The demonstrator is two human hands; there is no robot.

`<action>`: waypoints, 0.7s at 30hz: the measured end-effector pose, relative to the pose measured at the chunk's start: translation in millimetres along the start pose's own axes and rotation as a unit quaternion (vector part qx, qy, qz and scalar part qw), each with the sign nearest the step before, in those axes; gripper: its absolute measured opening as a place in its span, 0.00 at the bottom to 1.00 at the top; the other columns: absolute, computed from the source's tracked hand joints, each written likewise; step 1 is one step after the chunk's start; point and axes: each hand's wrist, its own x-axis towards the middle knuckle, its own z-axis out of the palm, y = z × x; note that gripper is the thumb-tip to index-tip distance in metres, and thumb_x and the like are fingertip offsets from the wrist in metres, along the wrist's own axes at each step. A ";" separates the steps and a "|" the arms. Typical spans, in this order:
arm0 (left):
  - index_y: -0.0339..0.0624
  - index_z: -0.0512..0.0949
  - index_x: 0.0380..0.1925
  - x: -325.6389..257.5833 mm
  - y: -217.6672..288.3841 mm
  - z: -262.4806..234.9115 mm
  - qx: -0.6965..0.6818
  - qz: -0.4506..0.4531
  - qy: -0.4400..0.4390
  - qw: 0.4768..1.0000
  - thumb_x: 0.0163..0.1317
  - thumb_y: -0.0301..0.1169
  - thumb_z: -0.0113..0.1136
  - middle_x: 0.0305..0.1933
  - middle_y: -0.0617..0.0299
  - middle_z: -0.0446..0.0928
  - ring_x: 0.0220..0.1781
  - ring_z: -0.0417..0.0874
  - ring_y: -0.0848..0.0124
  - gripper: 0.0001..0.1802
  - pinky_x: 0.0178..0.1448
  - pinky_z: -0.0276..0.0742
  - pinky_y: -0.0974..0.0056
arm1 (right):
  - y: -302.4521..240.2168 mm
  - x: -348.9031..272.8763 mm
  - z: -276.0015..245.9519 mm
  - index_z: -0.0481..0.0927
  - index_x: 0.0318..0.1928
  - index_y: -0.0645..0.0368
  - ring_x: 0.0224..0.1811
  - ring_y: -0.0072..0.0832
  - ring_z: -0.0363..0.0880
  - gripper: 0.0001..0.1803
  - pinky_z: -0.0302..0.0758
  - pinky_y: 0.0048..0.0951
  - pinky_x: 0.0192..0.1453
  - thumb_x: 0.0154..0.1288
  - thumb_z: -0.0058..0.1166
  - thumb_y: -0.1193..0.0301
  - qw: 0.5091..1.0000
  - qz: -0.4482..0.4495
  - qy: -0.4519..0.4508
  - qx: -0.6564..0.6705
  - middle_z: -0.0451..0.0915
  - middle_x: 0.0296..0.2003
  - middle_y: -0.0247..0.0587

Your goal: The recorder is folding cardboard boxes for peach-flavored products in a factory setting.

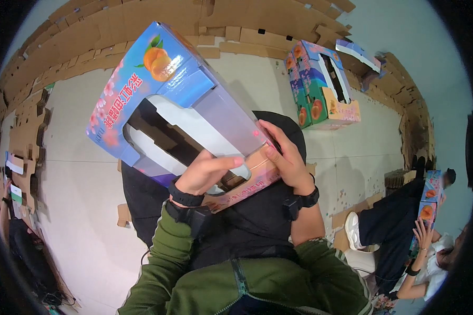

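A printed cardboard fruit box (186, 67) lies tilted across my lap, blue with peaches and pink blossoms at its far end and peach-pink at its near end. A large cut-out in its face shows white inner walls and a dark inside. My left hand (202, 176) is at the near end of this cut-out, its thumb stretched to the right and its other fingers partly hidden inside. With the thumb on the near panel and the fingers along the side, my right hand (289, 157) grips the near right corner. Both wrists wear black bands.
Two similar printed boxes (326, 86) stand together on the pale floor, ahead to the right. Flattened cardboard (142, 23) lines the walls. At right, a seated person (431, 257) handles a blue box (430, 197). Another person's arm (4, 215) shows at the far left.
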 end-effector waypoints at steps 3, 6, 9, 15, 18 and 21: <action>0.35 0.72 0.60 -0.1 2.0 8.5 0.124 0.009 0.048 0.991 0.56 0.24 0.71 0.57 0.59 0.78 0.59 0.77 0.68 0.30 0.63 0.71 0.63 | 4.7 -0.2 -1.0 0.63 0.71 0.65 0.71 0.35 0.65 0.36 0.58 0.32 0.74 0.73 0.51 0.54 1.000 0.000 -0.003 0.011 0.69 0.67 0.49; 0.35 0.76 0.56 3.6 -4.5 16.4 0.234 0.040 0.096 0.967 0.52 0.24 0.75 0.52 0.60 0.80 0.54 0.79 0.71 0.29 0.58 0.75 0.64 | 2.8 -1.8 -2.9 0.63 0.71 0.65 0.71 0.35 0.65 0.37 0.57 0.33 0.75 0.72 0.53 0.53 1.000 -0.003 -0.007 0.028 0.69 0.67 0.48; 0.34 0.78 0.50 4.6 -14.1 29.5 0.267 0.071 0.132 0.952 0.51 0.23 0.76 0.48 0.60 0.82 0.49 0.81 0.71 0.25 0.54 0.77 0.65 | 7.9 -6.4 -4.5 0.63 0.71 0.65 0.72 0.36 0.64 0.37 0.56 0.34 0.75 0.70 0.55 0.54 0.999 -0.004 -0.004 0.041 0.68 0.67 0.48; 0.34 0.80 0.47 -1.1 -23.8 33.6 0.261 0.095 0.186 0.943 0.53 0.20 0.74 0.46 0.61 0.83 0.46 0.82 0.72 0.20 0.50 0.78 0.66 | 8.8 -6.6 -1.7 0.67 0.69 0.59 0.72 0.38 0.64 0.34 0.59 0.36 0.75 0.68 0.60 0.58 0.998 -0.017 -0.003 0.065 0.67 0.67 0.50; 0.34 0.81 0.46 1.0 -22.1 30.2 0.290 0.107 0.173 0.935 0.53 0.21 0.74 0.45 0.61 0.83 0.45 0.82 0.73 0.19 0.49 0.78 0.66 | 11.7 -2.8 -1.2 0.69 0.68 0.59 0.69 0.37 0.69 0.35 0.63 0.36 0.73 0.66 0.63 0.58 0.998 -0.012 -0.002 0.057 0.71 0.65 0.49; 0.35 0.81 0.46 0.7 -24.5 28.9 0.302 0.116 0.168 0.931 0.54 0.23 0.75 0.45 0.61 0.83 0.45 0.82 0.73 0.19 0.49 0.79 0.66 | 11.6 -4.7 -2.8 0.69 0.68 0.59 0.68 0.37 0.69 0.35 0.63 0.35 0.72 0.64 0.64 0.57 0.998 -0.013 0.001 0.054 0.72 0.64 0.48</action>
